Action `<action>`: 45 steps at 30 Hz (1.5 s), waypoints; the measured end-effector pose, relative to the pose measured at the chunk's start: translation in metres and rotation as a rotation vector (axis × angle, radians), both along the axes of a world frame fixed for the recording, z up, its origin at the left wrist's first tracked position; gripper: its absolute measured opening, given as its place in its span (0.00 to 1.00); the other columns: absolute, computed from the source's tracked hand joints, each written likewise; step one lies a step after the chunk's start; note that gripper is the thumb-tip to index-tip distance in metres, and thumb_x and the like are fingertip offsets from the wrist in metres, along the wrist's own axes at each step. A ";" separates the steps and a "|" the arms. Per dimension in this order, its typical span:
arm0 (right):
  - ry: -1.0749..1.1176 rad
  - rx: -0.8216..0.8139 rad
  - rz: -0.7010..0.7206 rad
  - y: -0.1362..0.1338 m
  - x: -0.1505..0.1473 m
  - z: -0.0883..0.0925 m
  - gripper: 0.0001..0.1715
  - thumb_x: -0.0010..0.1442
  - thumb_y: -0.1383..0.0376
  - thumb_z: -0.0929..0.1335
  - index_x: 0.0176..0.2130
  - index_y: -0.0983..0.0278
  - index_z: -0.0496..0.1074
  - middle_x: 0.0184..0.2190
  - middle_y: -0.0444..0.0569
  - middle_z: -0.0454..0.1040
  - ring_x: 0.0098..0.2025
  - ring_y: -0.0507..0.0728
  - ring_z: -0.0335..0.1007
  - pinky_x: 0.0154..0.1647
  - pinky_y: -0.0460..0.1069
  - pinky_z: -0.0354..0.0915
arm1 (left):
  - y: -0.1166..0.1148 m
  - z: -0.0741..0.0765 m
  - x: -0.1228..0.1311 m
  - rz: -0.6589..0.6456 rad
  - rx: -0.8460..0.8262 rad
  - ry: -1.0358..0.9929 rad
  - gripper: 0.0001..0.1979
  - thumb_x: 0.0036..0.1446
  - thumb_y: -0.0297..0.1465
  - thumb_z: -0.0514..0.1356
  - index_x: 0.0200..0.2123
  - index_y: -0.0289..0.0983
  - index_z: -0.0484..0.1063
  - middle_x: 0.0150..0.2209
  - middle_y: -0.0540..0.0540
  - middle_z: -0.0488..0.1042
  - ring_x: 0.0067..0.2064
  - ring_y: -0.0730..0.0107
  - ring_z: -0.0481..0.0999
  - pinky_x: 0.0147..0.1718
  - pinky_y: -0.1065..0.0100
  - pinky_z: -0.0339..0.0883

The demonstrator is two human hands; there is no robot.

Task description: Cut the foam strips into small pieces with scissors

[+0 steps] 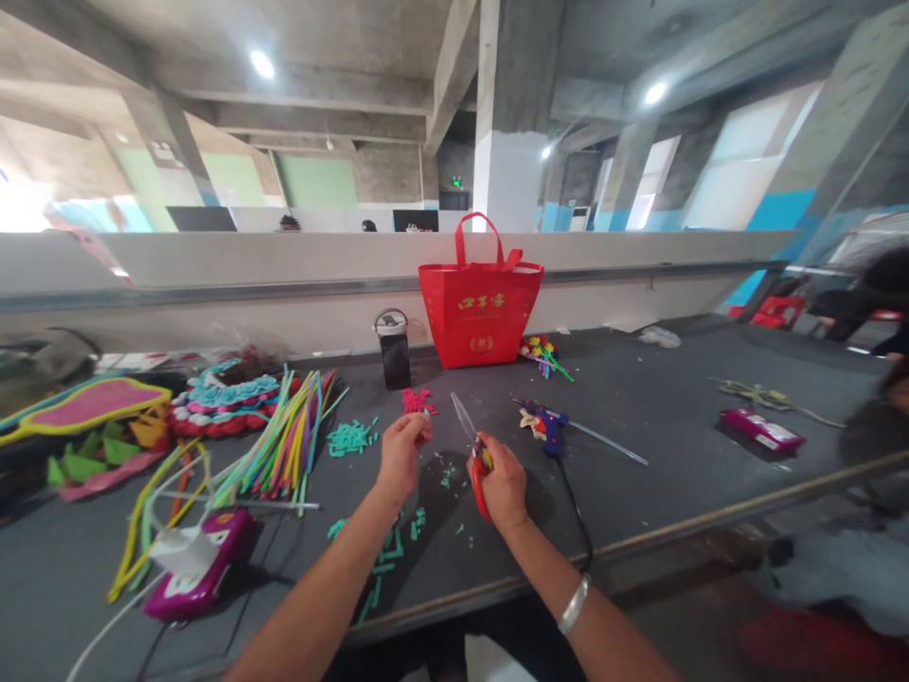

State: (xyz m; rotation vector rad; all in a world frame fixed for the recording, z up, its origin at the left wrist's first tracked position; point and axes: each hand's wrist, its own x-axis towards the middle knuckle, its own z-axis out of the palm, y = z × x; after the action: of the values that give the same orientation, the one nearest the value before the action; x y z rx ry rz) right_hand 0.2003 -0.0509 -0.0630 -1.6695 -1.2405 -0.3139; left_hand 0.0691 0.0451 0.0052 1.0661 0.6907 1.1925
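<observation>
My right hand (503,481) grips scissors (472,438) by their orange-red handles, blades pointing up and away from me. Closed in a pinch, my left hand (403,450) is to the left of the blades, with what looks like a tiny green piece at its fingertips, mostly hidden. A pile of short green pieces (351,438) lies to the left of that hand, and a small heap of pink pieces (417,400) sits just beyond it. Longer green strips (387,559) lie partly under my left forearm. Green scraps (446,471) are scattered between my hands.
A red bag (483,317) and a dark bottle (394,355) stand at the back. Colourful fuzzy stems (284,445) and a purple power strip (205,564) lie left. A blue glue gun (550,431) with a cord is on the right, before another purple block (761,431).
</observation>
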 end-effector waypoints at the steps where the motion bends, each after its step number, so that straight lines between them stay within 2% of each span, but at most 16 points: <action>1: 0.011 0.006 -0.006 0.000 0.001 -0.001 0.20 0.54 0.67 0.64 0.48 0.64 0.72 0.37 0.51 0.76 0.38 0.56 0.72 0.41 0.50 0.67 | 0.003 0.005 -0.003 0.020 -0.023 0.028 0.06 0.39 0.31 0.63 0.21 0.34 0.69 0.22 0.51 0.67 0.23 0.77 0.65 0.26 0.73 0.61; 3: 0.033 0.025 -0.018 0.001 0.002 -0.002 0.21 0.55 0.65 0.64 0.48 0.65 0.72 0.38 0.51 0.77 0.39 0.56 0.72 0.42 0.50 0.67 | 0.012 0.015 -0.010 0.013 -0.043 0.109 0.07 0.38 0.31 0.62 0.21 0.34 0.69 0.21 0.51 0.66 0.22 0.77 0.64 0.24 0.72 0.60; 5: 0.053 0.040 -0.026 0.001 0.003 -0.003 0.21 0.55 0.65 0.64 0.48 0.65 0.72 0.39 0.52 0.77 0.40 0.56 0.73 0.42 0.50 0.67 | 0.025 0.022 -0.021 -0.001 0.004 0.244 0.08 0.39 0.33 0.61 0.20 0.34 0.67 0.20 0.51 0.66 0.21 0.76 0.65 0.24 0.71 0.61; 7: 0.061 0.033 -0.008 0.001 0.004 -0.003 0.21 0.55 0.64 0.64 0.48 0.65 0.72 0.39 0.52 0.77 0.40 0.56 0.73 0.42 0.50 0.67 | 0.040 0.024 -0.033 0.035 0.105 0.505 0.09 0.42 0.36 0.58 0.22 0.35 0.67 0.21 0.51 0.67 0.22 0.75 0.66 0.25 0.71 0.62; 8: 0.063 0.033 -0.004 0.002 0.005 -0.003 0.21 0.55 0.64 0.64 0.48 0.66 0.72 0.39 0.52 0.77 0.39 0.56 0.73 0.42 0.50 0.67 | 0.048 0.022 -0.040 0.067 0.163 0.679 0.10 0.43 0.37 0.57 0.22 0.35 0.67 0.20 0.50 0.68 0.22 0.75 0.66 0.25 0.71 0.62; 13: 0.049 0.032 -0.011 0.003 0.006 -0.004 0.20 0.55 0.65 0.64 0.47 0.66 0.72 0.40 0.52 0.77 0.39 0.56 0.73 0.43 0.50 0.67 | 0.081 0.006 -0.070 0.114 0.208 1.022 0.08 0.39 0.33 0.60 0.15 0.36 0.66 0.13 0.51 0.63 0.19 0.71 0.63 0.22 0.69 0.55; 18: 0.043 0.008 0.003 0.002 0.006 -0.003 0.20 0.55 0.65 0.64 0.47 0.64 0.72 0.40 0.51 0.77 0.39 0.56 0.73 0.42 0.50 0.67 | 0.088 0.003 -0.087 0.099 0.343 1.317 0.09 0.34 0.27 0.62 0.11 0.37 0.65 0.14 0.48 0.63 0.25 0.64 0.68 0.26 0.68 0.54; 22: 0.039 0.008 0.000 0.002 0.006 -0.002 0.20 0.55 0.65 0.64 0.47 0.65 0.72 0.39 0.51 0.77 0.39 0.56 0.73 0.43 0.50 0.67 | 0.077 0.011 -0.089 0.079 0.440 1.469 0.06 0.37 0.26 0.61 0.13 0.37 0.67 0.20 0.44 0.70 0.32 0.59 0.72 0.30 0.67 0.57; 25: 0.046 0.012 -0.008 0.002 0.007 -0.004 0.20 0.55 0.65 0.64 0.47 0.65 0.72 0.39 0.51 0.77 0.38 0.56 0.73 0.42 0.50 0.67 | 0.057 0.018 -0.086 0.019 0.519 1.533 0.02 0.39 0.27 0.59 0.19 0.38 0.72 0.26 0.44 0.74 0.35 0.60 0.73 0.32 0.68 0.59; 26: 0.047 0.015 -0.009 0.002 0.007 -0.005 0.20 0.55 0.65 0.64 0.47 0.65 0.72 0.39 0.51 0.77 0.38 0.56 0.73 0.42 0.50 0.67 | 0.047 0.021 -0.085 -0.040 0.562 1.553 0.04 0.40 0.28 0.59 0.22 0.38 0.74 0.27 0.44 0.75 0.34 0.62 0.73 0.32 0.69 0.59; 29: 0.040 0.023 -0.013 0.004 0.008 -0.008 0.21 0.54 0.64 0.64 0.48 0.64 0.72 0.39 0.51 0.78 0.38 0.56 0.73 0.42 0.49 0.67 | 0.015 0.026 -0.082 -0.361 0.734 1.654 0.10 0.43 0.28 0.56 0.27 0.38 0.77 0.28 0.45 0.77 0.31 0.65 0.73 0.30 0.70 0.60; 32: 0.036 0.030 -0.016 0.005 0.008 -0.010 0.21 0.54 0.64 0.65 0.48 0.64 0.72 0.38 0.50 0.78 0.37 0.56 0.73 0.41 0.49 0.67 | -0.013 0.025 -0.080 -0.508 0.820 1.752 0.11 0.41 0.29 0.56 0.27 0.37 0.78 0.28 0.42 0.78 0.32 0.61 0.75 0.28 0.69 0.61; 36: 0.030 0.026 -0.004 0.004 0.007 -0.008 0.20 0.55 0.65 0.64 0.48 0.64 0.72 0.39 0.51 0.77 0.38 0.56 0.73 0.41 0.50 0.67 | -0.027 0.016 -0.078 -0.470 0.867 1.836 0.12 0.40 0.28 0.55 0.27 0.37 0.78 0.30 0.39 0.78 0.33 0.58 0.76 0.27 0.68 0.61; 40: 0.037 0.011 0.004 0.004 0.007 -0.007 0.20 0.55 0.65 0.65 0.48 0.64 0.72 0.38 0.51 0.77 0.38 0.56 0.73 0.41 0.50 0.67 | -0.027 0.011 -0.079 -0.430 0.827 1.755 0.09 0.40 0.29 0.56 0.25 0.36 0.75 0.27 0.42 0.76 0.30 0.61 0.74 0.25 0.69 0.58; 45: 0.043 0.062 0.054 0.004 0.006 -0.006 0.19 0.55 0.64 0.64 0.47 0.64 0.72 0.39 0.51 0.77 0.39 0.57 0.73 0.42 0.50 0.68 | -0.026 0.012 -0.078 -0.455 0.655 1.339 0.05 0.42 0.28 0.55 0.23 0.36 0.70 0.21 0.52 0.68 0.24 0.73 0.65 0.23 0.73 0.54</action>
State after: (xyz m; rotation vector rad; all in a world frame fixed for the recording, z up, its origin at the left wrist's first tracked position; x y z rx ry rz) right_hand 0.2067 -0.0465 -0.0695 -1.5798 -1.2294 -0.2791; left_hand -0.0084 0.0195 0.0170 2.4625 0.9657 0.1298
